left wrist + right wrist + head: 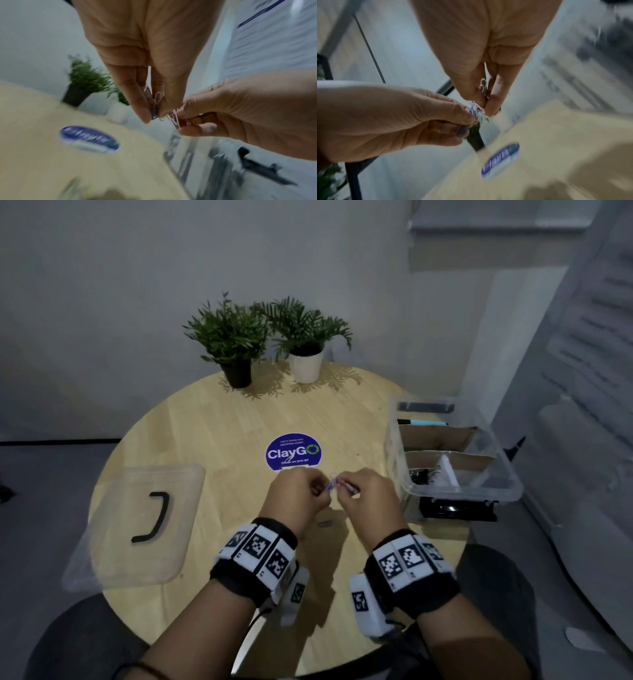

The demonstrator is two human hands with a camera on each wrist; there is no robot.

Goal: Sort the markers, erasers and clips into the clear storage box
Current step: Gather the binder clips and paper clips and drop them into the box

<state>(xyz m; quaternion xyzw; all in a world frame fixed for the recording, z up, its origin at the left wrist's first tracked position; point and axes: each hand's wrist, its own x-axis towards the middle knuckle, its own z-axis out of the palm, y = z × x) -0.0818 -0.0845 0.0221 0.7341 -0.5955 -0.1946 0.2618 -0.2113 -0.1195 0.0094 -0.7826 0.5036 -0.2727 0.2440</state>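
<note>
Paper clips [157,106] pinched between fingertips of left hand [296,501], right hand [368,501].

Your head camera looks forward and down from above the round desk [212,419], and it takes in both hands, the clear storage box [507,491] at the right and the two plants [267,333] at the far edge. Your left wrist camera sits very near the left hand [145,54] and looks along the fingers. Your right wrist camera does the same along the right hand [488,54]. Each wrist view also catches the other hand. All three views share the blue sticker [294,453] and the paper clips [157,106] between the fingertips.
</note>
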